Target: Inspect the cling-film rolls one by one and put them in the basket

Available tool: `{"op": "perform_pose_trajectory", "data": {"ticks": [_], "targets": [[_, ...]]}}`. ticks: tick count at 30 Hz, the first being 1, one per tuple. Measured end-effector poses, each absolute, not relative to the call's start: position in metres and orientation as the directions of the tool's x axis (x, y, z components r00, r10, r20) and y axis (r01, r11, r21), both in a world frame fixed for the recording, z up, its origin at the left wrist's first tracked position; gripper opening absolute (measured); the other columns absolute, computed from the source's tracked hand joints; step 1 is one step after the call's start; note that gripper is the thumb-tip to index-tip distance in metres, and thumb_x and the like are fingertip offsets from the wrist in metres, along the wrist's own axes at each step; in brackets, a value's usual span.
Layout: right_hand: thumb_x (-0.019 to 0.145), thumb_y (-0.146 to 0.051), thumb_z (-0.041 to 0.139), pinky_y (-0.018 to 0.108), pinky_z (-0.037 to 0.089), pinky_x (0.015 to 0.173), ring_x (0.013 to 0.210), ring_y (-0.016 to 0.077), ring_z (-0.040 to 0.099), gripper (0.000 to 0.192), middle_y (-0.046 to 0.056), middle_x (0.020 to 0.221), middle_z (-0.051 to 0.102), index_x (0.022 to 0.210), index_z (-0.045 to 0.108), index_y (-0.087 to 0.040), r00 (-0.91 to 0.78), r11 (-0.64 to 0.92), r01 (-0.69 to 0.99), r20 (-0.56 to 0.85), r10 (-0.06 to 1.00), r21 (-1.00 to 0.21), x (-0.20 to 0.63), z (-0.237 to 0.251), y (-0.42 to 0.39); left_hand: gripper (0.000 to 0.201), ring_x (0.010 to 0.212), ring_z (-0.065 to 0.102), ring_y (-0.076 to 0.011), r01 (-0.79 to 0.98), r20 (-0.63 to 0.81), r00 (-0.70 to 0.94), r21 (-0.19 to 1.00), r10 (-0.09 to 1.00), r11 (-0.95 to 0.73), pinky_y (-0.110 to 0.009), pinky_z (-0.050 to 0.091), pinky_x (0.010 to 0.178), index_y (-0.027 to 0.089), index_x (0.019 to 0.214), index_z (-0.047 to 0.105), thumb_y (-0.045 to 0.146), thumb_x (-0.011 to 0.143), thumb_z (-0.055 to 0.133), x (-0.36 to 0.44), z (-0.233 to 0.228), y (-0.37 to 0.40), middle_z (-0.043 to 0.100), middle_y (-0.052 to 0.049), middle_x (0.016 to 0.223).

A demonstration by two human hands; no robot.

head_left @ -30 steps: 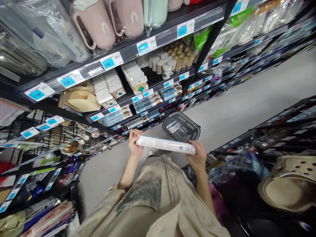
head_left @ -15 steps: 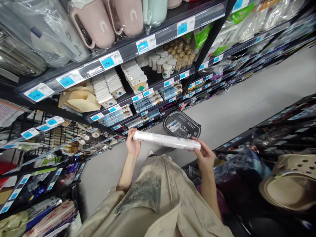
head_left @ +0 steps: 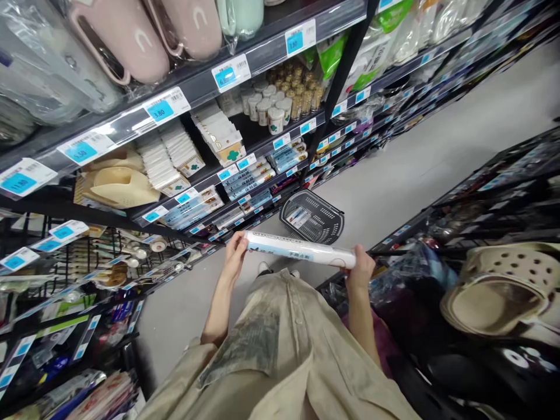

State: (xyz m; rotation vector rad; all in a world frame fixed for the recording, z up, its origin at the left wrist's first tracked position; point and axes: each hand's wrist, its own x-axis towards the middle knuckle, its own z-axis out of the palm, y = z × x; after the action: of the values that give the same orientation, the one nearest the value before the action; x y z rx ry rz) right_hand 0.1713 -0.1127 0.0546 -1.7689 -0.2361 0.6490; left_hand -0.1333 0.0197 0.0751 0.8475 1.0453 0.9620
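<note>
A long white plastic-wrapped roll [head_left: 297, 248] with a pale blue printed label lies across both my hands at waist height, tilted slightly down to the right. My left hand [head_left: 235, 252] is closed around its left end. Its right end is in the grip of my right hand [head_left: 359, 268]. Beyond the roll, a dark grey shopping basket [head_left: 335, 224] stands on the floor, with a white-and-blue packet [head_left: 298, 217] inside. Similar wrapped rolls [head_left: 249, 181] lie stacked on the low shelves ahead.
A shelf edge [head_left: 192, 87] with price tags crosses ahead, below pink pitchers [head_left: 126, 38]. Small white-lidded jars [head_left: 275, 116] fill a lower shelf. Beige clogs [head_left: 499, 286] hang at the right. Grey floor [head_left: 420, 157] runs away between the shelves.
The roll has turned in my hands, so its blue printed label now faces me. My right hand's fingers have wrapped further round the end. The view has shifted slightly to the right.
</note>
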Motion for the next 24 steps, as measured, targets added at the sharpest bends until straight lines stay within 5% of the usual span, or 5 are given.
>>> {"op": "perform_pose_trajectory", "data": {"ticks": [5,13,16,19,24], "targets": [[0.086,-0.071,0.057,0.027,0.037,0.036,0.04,0.0153,0.049,0.056,0.001,0.054,0.058,0.086,0.067,-0.015,0.582,-0.484,-0.076,-0.434,0.688,-0.872,0.185,0.057,-0.119,0.05,0.057,0.039,-0.0098,0.069,-0.222,0.152,0.975,0.963,0.213,-0.02,0.035,0.05,0.019,0.074,0.047,0.064,0.088,0.063,-0.134,0.068,0.022,0.04,0.004,0.065],[0.078,-0.057,0.077,0.03,0.05,0.047,0.043,0.0155,0.053,0.051,-0.004,0.059,0.063,0.113,0.062,-0.023,0.278,-0.304,-0.198,-0.351,0.894,-0.932,0.187,0.06,-0.128,0.049,0.048,0.042,-0.0103,0.189,-0.379,0.096,0.915,0.92,0.357,-0.022,0.037,0.046,0.018,0.078,0.053,0.064,0.096,0.049,-0.148,0.063,0.027,0.043,0.004,0.057],[0.081,-0.064,0.07,0.026,0.038,0.033,0.035,0.0149,0.048,0.044,-0.002,0.05,0.057,0.086,0.062,-0.021,0.369,-0.342,-0.288,-0.433,0.822,-0.894,0.184,0.047,-0.124,0.047,0.071,0.063,-0.0164,0.163,-0.285,0.206,0.953,0.936,0.255,-0.026,0.052,0.061,0.015,0.101,0.068,0.059,0.098,0.05,-0.151,0.07,0.025,0.069,-0.007,0.085],[0.087,-0.074,0.055,0.029,0.044,0.034,0.035,0.017,0.05,0.057,0.002,0.044,0.054,0.072,0.06,-0.019,0.388,-0.431,-0.399,-0.575,0.72,-0.809,0.182,0.036,-0.116,0.049,0.109,0.066,-0.026,0.062,-0.176,0.361,0.984,0.916,0.164,-0.031,0.059,0.071,0.02,0.132,0.063,0.051,0.094,0.063,-0.149,0.076,0.022,0.063,-0.014,0.136],[0.079,-0.064,0.073,0.042,0.065,0.063,0.085,0.0285,0.074,0.052,0.013,0.112,0.075,0.106,0.066,-0.02,0.355,-0.318,-0.47,-0.506,0.786,-0.823,0.182,0.045,-0.117,0.048,0.12,0.062,-0.0308,-0.044,-0.115,0.425,0.988,0.898,0.148,-0.032,0.063,0.067,0.022,0.123,0.066,0.043,0.081,0.08,-0.143,0.072,0.02,0.054,-0.014,0.142]]}}
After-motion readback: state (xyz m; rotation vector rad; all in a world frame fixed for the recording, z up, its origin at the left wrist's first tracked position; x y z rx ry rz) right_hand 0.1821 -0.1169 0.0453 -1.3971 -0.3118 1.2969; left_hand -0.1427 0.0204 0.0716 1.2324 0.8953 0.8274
